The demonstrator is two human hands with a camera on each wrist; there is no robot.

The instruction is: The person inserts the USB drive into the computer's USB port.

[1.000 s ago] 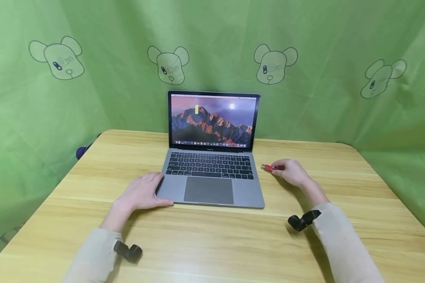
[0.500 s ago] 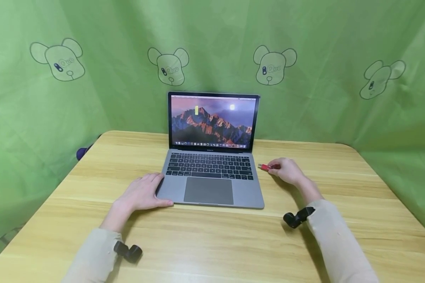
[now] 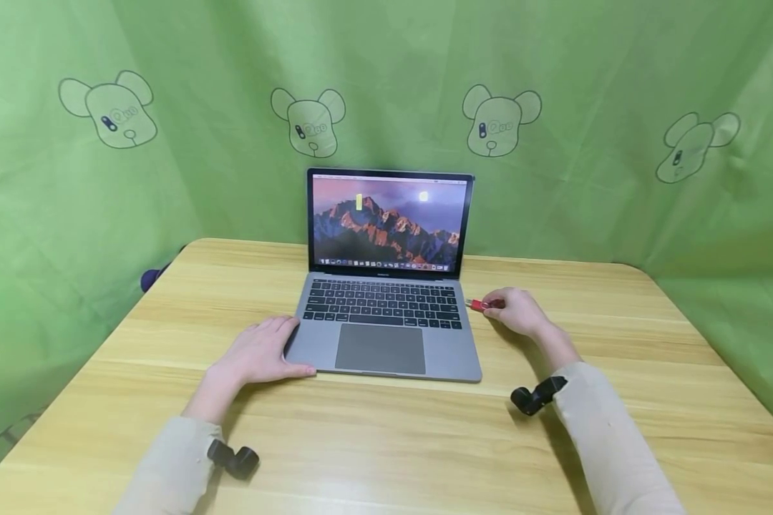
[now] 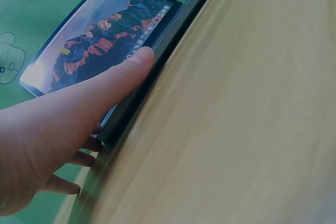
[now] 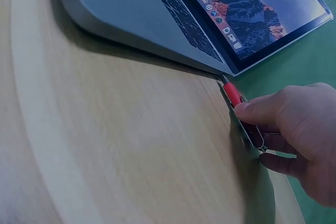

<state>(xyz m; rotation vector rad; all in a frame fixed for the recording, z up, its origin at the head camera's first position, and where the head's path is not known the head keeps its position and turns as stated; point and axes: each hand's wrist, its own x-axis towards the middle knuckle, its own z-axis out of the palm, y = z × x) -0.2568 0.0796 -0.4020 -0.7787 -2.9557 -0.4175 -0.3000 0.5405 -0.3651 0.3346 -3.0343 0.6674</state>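
A grey laptop (image 3: 378, 349) stands unfolded on the table, its screen (image 3: 386, 222) lit with a mountain picture. My left hand (image 3: 260, 352) rests at its front left corner. In the left wrist view the straight thumb (image 4: 123, 80) lies along the front edge, and the other fingers spread down at the left side. Beside the laptop's right edge, my right hand (image 3: 518, 311) pinches a red USB flash drive (image 3: 477, 305) with a metal swivel cover. Its metal plug points at the laptop's side, close to the edge in the right wrist view, where the red body (image 5: 232, 94) shows.
The wooden table (image 3: 386, 443) extends in front of the laptop and to both sides. Green curtains (image 3: 386, 57) printed with bear heads hang behind and at the sides. A black wrist camera (image 3: 232, 458) sits on each sleeve.
My right hand has moved left with the USB flash drive, bringing its plug from a small gap away up to the laptop's right edge. The left hand and laptop have stayed put.
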